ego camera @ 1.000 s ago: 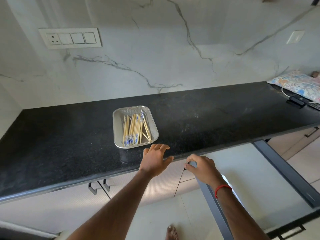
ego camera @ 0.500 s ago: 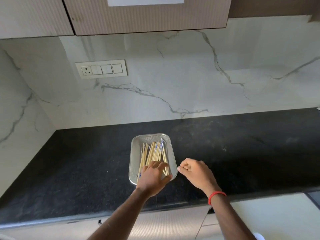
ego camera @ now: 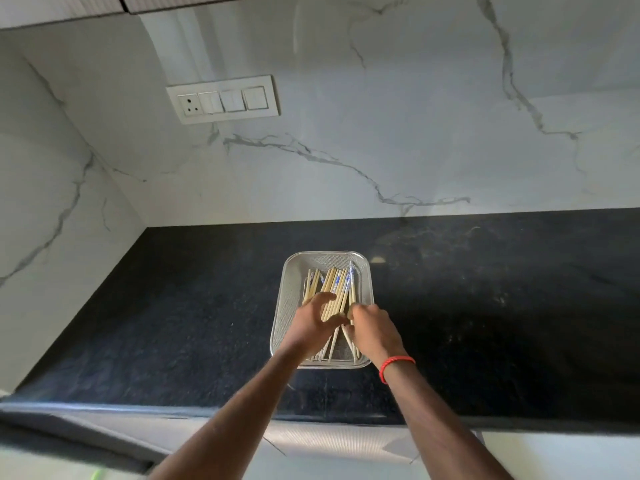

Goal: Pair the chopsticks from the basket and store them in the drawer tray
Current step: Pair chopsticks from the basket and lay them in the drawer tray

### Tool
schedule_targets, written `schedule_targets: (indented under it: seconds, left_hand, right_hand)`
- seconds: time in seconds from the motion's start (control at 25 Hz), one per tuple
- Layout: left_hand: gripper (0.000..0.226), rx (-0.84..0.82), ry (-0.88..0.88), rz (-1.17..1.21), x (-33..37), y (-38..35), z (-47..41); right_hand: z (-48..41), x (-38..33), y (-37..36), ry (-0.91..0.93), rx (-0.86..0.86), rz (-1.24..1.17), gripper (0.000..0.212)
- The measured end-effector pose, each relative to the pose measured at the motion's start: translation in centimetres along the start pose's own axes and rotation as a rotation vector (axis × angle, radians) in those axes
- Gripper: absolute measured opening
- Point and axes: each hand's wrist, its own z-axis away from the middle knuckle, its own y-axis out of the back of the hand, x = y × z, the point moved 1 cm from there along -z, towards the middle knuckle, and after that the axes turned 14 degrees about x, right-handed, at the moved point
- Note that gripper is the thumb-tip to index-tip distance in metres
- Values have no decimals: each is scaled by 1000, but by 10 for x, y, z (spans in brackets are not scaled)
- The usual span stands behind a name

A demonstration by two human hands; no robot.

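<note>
Chopsticks point(ego camera: 334, 292) lying bunched in the basket point(ego camera: 291, 306), which is sitting on the counter point(ego camera: 173, 323) near its front edge. Left hand point(ego camera: 311, 323) curling fingers around several sticks; right hand point(ego camera: 372, 325) pinching others just beside. Red band point(ego camera: 394, 365) circling the right wrist.
</note>
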Motion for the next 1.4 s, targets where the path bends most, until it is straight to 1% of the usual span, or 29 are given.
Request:
schedule_targets:
  seconds: [0.12,0.24,0.32,0.44,0.72,0.88,1.08,1.28,1.4]
  left_hand:
    - [48,-7,138,122,-4,4,-5]
    - [46,7,252,227,-11,7,-6]
    - [43,4,299,276,-17,6,-9]
    - [38,-4,325,316,-23,5,-13]
    - [34,-107,296,400,-26,6,-24]
    - [27,-132,258,429,-28,15,-39]
    - [24,-159,208,445,-33,25,-55]
    - [26,-223,193,482,-46,25,-59]
    - [25,-313,213,575,-48,22,-54]
  right_hand:
    - [-4,-4,-12,52,-19,82,13]
    - [-6,-12,-20,93,-51,166,15]
    - [-6,-15,-22,88,-63,154,14]
    - [-7,-15,-19,35,-54,121,14]
    - [-7,-20,-20,-32,-22,109,16]
    - [-13,-25,-21,-115,8,94,21]
    - [-11,-34,-16,-133,69,116,20]
    - [0,-42,-6,-291,182,-33,23]
    - [5,-58,-13,-262,194,-173,25]
